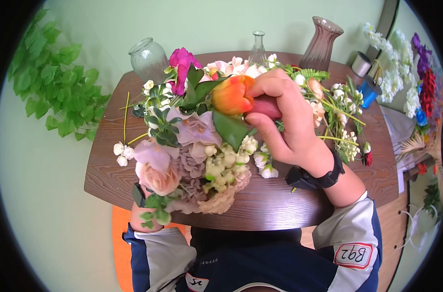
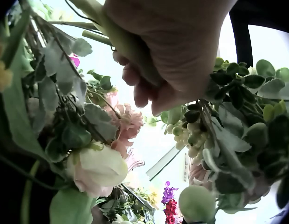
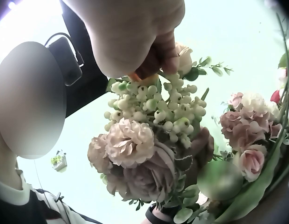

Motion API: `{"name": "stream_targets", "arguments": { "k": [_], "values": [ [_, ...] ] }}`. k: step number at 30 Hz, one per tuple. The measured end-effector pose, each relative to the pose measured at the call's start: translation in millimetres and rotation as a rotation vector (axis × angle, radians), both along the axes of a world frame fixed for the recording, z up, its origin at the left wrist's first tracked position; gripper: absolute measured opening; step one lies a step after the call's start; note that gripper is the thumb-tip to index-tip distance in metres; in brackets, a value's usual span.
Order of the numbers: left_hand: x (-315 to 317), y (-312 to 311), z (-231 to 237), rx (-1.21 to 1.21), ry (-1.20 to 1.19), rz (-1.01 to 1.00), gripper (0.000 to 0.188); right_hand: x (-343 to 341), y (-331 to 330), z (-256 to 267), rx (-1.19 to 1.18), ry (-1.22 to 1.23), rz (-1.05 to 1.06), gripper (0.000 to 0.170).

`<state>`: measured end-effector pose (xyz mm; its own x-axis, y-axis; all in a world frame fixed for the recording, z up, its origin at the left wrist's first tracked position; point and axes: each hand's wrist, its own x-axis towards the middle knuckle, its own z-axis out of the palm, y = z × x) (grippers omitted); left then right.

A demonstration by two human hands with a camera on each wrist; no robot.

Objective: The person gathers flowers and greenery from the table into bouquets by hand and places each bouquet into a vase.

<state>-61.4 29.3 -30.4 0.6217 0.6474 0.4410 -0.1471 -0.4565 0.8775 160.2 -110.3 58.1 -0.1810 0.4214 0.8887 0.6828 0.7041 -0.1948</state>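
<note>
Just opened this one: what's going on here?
A person is handling a bouquet of flowers over a table. The left hand grips its stems below the blooms, while the right hand has its fingers and thumb on the orange tulip at the top. Loose flowers lie on the table, and three glass vases stand toward its far edge.
</note>
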Motion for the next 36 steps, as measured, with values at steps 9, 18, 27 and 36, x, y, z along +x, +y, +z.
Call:
{"name": "stream_targets", "arguments": {
  "k": [9,18,27,36],
  "values": [
    [-1,-8,1,-0.059,-0.047,-0.023,0.037,-10,-2,-4,-0.297,0.32,0.185,0.062],
    [-2,-13,0,-0.121,-0.097,-0.038,0.037,0,-4,8,-0.31,0.103,-0.259,0.041],
    [-13,-43,35,-0.092,-0.089,-0.118,0.034,0,-1,4,-0.199,0.033,-0.205,0.033],
    [-97,-78,11,-0.114,-0.105,-0.067,0.031,-4,-8,2,-0.024,0.29,-0.193,0.031]
  ]
}}
